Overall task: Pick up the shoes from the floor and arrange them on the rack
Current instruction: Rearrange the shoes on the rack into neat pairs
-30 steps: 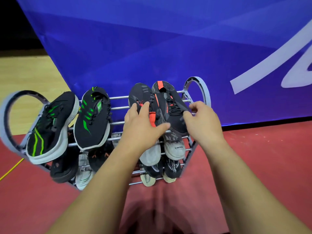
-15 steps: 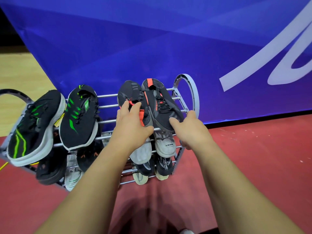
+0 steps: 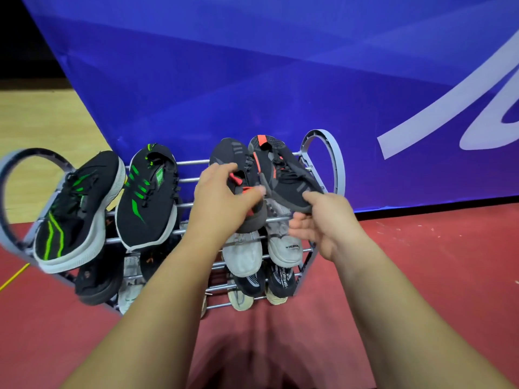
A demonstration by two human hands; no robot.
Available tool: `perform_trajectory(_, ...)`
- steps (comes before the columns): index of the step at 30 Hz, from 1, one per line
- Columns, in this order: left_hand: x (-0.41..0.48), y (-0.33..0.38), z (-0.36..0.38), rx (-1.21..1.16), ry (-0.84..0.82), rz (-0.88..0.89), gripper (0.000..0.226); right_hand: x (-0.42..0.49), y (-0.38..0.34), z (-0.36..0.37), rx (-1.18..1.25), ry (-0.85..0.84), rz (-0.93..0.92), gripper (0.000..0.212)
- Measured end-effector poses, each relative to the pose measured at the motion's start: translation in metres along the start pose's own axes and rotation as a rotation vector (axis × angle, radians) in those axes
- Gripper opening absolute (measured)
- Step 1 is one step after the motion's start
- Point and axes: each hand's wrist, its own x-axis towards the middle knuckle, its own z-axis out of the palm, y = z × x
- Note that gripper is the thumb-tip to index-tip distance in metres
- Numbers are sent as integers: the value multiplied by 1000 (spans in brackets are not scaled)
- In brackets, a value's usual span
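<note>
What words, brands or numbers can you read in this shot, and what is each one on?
"DESIGN", last letters blurred: toe of the pale grey sneaker on the metal rack's middle shelf.
"FORNE", partly hidden: black-and-white knit shoe on the shelf below.
White strokes on the blue banner: cut off, unreadable.
Green tongue label of the black-and-green sneaker: too small to read.

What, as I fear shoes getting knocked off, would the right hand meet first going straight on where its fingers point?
The toe of the right black-and-red sneaker: the right hand has its thumb on that toe, fingers beneath. Past it, probably the grey sneaker one tier down, though depth is unclear.
</note>
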Motion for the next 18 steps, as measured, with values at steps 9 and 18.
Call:
perform_trajectory(9, 19, 2, -37, -1220, 186, -457, 24, -21, -29, 17, 507, -118, -81, 23)
perform_trajectory(18, 25, -3, -56, -1435, 54, -474, 82, -31, -31, 19, 573, -198, -114, 32)
